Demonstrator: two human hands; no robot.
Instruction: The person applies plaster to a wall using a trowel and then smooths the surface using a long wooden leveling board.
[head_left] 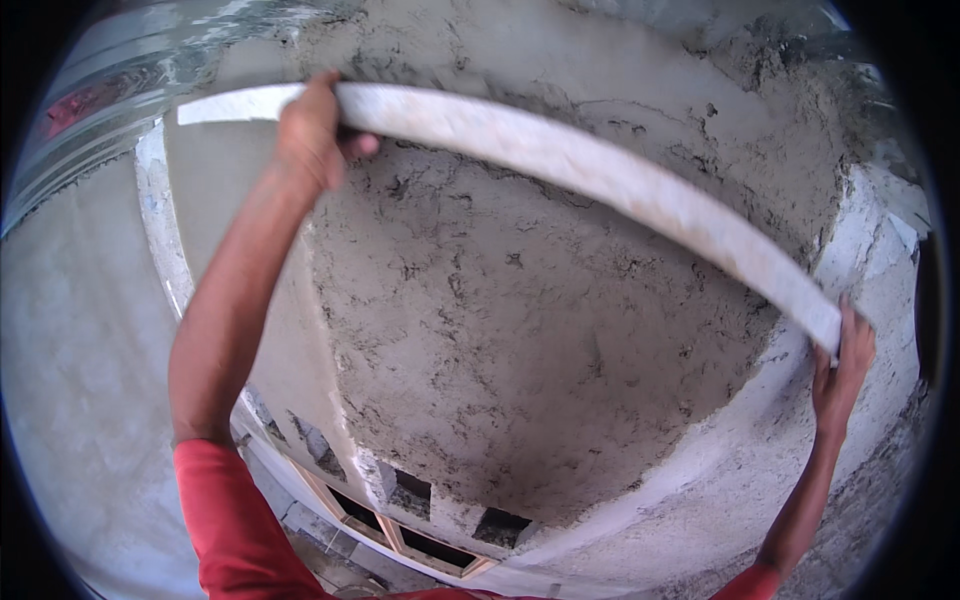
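A long pale straightedge [560,155], its faces smudged with mortar, spans the rough wet plaster [490,320] of the wall. It looks bowed through the wide lens and slants down toward the right. My left hand [312,135] is closed round it near its left end, with the thumb below the lower edge. My right hand [845,355] grips the right end, fingers wrapped over the tip. Both arms are raised and stretched out. Whether the straightedge presses on the plaster along its whole length I cannot tell.
Smooth grey plaster [75,340] covers the left side, beside a pale vertical strip [160,215]. A whitish, rougher band [640,520] borders the wet area at lower right. Low down are square dark holes [410,492] and a wooden frame [395,535].
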